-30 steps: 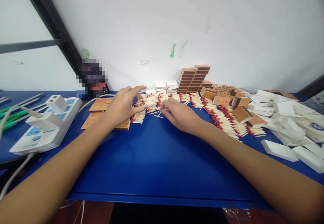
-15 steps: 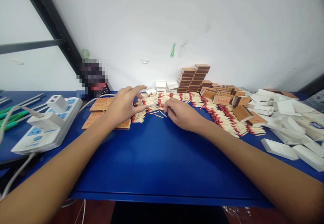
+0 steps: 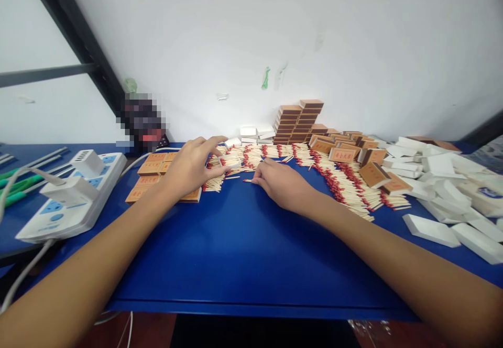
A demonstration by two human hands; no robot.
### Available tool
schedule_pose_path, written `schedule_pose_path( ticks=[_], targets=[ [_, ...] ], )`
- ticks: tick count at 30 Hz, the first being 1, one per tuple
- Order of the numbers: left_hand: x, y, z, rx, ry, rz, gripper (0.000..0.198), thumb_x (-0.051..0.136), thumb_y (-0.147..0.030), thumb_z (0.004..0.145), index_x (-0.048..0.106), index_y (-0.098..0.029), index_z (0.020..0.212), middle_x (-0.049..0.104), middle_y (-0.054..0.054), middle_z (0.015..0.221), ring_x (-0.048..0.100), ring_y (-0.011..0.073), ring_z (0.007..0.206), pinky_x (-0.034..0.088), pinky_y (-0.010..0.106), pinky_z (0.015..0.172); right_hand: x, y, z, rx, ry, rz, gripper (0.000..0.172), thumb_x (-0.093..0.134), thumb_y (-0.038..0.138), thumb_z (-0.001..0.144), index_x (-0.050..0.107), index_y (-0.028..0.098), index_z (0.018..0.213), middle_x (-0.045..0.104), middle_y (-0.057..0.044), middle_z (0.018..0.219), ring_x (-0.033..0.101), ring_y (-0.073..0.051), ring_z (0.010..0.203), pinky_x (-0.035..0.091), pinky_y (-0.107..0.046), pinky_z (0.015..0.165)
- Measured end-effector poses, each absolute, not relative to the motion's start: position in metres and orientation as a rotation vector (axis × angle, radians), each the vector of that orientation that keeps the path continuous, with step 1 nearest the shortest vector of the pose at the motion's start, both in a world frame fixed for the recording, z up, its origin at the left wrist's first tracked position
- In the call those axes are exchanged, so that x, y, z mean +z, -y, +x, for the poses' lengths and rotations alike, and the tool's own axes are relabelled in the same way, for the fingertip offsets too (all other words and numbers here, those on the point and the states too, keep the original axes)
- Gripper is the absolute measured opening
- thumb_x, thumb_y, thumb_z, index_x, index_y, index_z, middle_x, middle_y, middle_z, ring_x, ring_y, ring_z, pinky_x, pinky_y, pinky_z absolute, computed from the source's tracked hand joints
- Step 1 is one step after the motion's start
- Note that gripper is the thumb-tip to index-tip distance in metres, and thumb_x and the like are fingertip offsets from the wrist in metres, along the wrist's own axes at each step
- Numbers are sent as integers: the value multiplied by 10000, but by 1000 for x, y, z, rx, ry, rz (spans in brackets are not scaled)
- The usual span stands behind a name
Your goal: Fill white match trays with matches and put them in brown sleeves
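Observation:
My left hand (image 3: pixel 192 167) pinches a small white matchbox tray (image 3: pixel 231 161) filled with matches between thumb and fingers, just above the blue table (image 3: pixel 236 253). My right hand (image 3: pixel 280 184) lies palm down beside it, fingers curled onto loose red-tipped matches (image 3: pixel 247 180) at the near edge of the long match pile (image 3: pixel 338 180). Under my left wrist lie flat orange matchbox sleeves (image 3: pixel 151 172).
A stack of brown matchboxes (image 3: pixel 301 122) stands against the white wall, with loose ones (image 3: pixel 369 172) to its right. White inner trays (image 3: pixel 436 201) crowd the right side. A white power strip (image 3: pixel 66 196) with plugs and cables sits left, next to green-handled tools (image 3: pixel 15 185).
My right hand slid slightly toward me and gathered the few loose matches under its fingertips. The left hand stayed in place with the tray.

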State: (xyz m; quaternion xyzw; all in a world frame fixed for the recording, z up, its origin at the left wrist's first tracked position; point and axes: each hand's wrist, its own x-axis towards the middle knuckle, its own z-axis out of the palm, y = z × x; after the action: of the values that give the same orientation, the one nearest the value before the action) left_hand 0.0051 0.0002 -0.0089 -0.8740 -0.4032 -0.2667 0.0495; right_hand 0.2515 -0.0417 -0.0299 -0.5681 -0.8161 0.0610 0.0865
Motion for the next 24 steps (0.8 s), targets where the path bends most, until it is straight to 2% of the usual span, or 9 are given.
schedule_pose_path(
  ticks=[6, 14, 19, 24],
  targets=[
    [-11, 2, 7, -812, 1172, -2721, 596, 831, -357, 897, 588, -205, 1420, 807, 56, 1061, 681, 283, 1024, 492, 409, 951, -24, 40, 263, 88, 2431, -1611, 150, 498, 205, 1090, 637, 159, 1059, 679, -138, 1176, 682, -251, 1011, 477, -344, 828],
    [-22, 7, 17, -911, 935, -2902, 659, 851, -382, 872, 576, -254, 1456, 817, 38, 1122, 687, 285, 1138, 498, 421, 1007, -25, 42, 246, -174, 2394, -1410, 105, 530, 217, 1088, 621, 164, 1088, 653, -122, 1148, 641, -234, 965, 440, -328, 743],
    [-22, 9, 19, -954, 913, -2929, 641, 840, -372, 880, 578, -252, 1452, 818, 36, 1122, 693, 273, 1150, 505, 411, 1016, -27, 43, 247, -188, 2443, -1339, 141, 495, 224, 1099, 624, 169, 1077, 648, -123, 1146, 626, -215, 920, 438, -316, 747],
    [-14, 6, 14, -900, 1080, -2837, 634, 837, -407, 878, 587, -251, 1439, 812, 47, 1118, 700, 280, 1109, 501, 422, 1017, -27, 41, 256, -141, 2331, -1329, 216, 428, 235, 1103, 637, 179, 1116, 647, -137, 1173, 622, -248, 986, 439, -331, 781]
  ],
)
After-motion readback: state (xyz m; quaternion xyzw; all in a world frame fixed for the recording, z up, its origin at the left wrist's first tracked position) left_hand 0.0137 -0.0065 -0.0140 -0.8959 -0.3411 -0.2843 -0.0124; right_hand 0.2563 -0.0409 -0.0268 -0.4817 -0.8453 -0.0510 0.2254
